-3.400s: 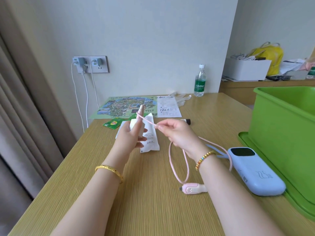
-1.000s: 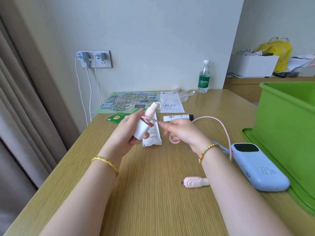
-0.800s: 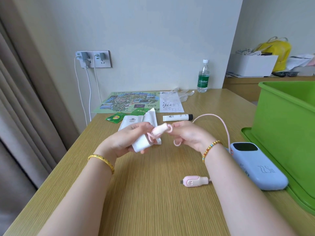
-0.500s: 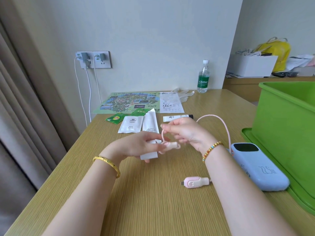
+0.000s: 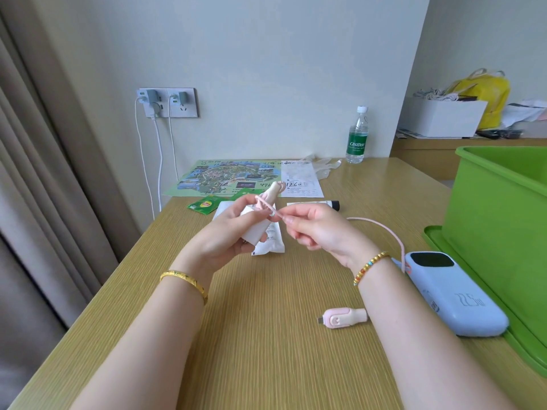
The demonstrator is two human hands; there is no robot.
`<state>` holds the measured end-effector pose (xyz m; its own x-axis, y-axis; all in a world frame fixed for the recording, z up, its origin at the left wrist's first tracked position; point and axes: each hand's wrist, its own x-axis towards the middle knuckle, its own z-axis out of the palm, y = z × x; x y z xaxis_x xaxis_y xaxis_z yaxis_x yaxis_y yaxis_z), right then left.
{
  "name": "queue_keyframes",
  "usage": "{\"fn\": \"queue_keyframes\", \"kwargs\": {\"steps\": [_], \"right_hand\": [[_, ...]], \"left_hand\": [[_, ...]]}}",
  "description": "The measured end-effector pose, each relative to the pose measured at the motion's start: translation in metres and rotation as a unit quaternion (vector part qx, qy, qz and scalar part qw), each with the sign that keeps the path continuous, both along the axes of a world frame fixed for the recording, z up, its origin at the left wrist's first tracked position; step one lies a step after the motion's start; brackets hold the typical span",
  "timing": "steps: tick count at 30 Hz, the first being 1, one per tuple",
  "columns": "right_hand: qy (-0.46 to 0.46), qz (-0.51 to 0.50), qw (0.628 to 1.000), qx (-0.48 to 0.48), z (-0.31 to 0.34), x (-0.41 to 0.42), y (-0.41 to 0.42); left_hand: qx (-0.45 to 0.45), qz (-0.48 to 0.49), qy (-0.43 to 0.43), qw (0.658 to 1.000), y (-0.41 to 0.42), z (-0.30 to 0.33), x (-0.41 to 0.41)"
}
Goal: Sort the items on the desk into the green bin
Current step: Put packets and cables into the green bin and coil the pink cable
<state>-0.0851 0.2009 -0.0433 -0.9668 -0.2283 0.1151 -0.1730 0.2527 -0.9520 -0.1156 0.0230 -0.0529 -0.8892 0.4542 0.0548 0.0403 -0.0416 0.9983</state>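
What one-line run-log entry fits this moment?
left hand: holds white charger | right hand: pinches pink cable | green bin: nothing visible inside

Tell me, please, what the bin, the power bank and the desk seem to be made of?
Bin: looks like moulded plastic, bright green, with a smooth, slightly glossy wall and a rolled rim.
Power bank: likely hard plastic, pale blue with a satin finish, rounded edges and a dark glossy window at one end.
Desk: wood-look top with fine, straight grain lines and a matte finish; probably laminate or veneer, though I cannot tell which.
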Motion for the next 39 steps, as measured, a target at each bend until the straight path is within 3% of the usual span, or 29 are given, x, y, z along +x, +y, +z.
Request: {"fn": "queue_keyframes", "kwargs": {"steps": [3, 9, 14, 17, 22, 28, 34, 36, 39], "right_hand": [[-0.007, -0.016, 1.0, 0.006, -0.002, -0.003, 0.001], [0.023, -0.014, 0.99, 0.141, -0.007, -0.003, -0.01], [-0.005, -0.094, 0.989, 0.113, -0.008, -0.009, 0.001], [-0.035, -0.12, 0.987, 0.099, -0.011, -0.009, 0.007], [-0.131, -0.053, 0.987, -0.078, -0.012, -0.012, 0.013], [-0.073, -0.1, 0.992, -0.023, -0.011, -0.011, 0.008], [0.068, -0.102, 0.991, 0.06, -0.006, -0.007, 0.0], [0.087, -0.07, 0.988, 0.104, -0.006, -0.005, -0.005], [0.092, -0.044, 0.99, 0.092, -0.007, -0.006, -0.01]], "left_hand": [[0.026, -0.02, 0.006, 0.999, 0.003, 0.002, 0.002], [-0.047, 0.15, -0.02, 0.987, 0.012, -0.004, -0.004], [0.003, 0.097, -0.019, 0.995, 0.007, 0.002, -0.008], [-0.049, 0.007, 0.014, 0.999, 0.007, 0.002, -0.003], [-0.143, -0.112, 0.04, 0.983, 0.001, 0.006, 0.007], [-0.353, -0.089, 0.118, 0.924, 0.013, 0.003, 0.014], [-0.298, 0.07, 0.118, 0.945, 0.021, -0.005, 0.005], [-0.237, 0.11, 0.095, 0.961, 0.022, -0.008, 0.001], [-0.103, 0.147, 0.012, 0.984, 0.015, -0.008, -0.003]]}}
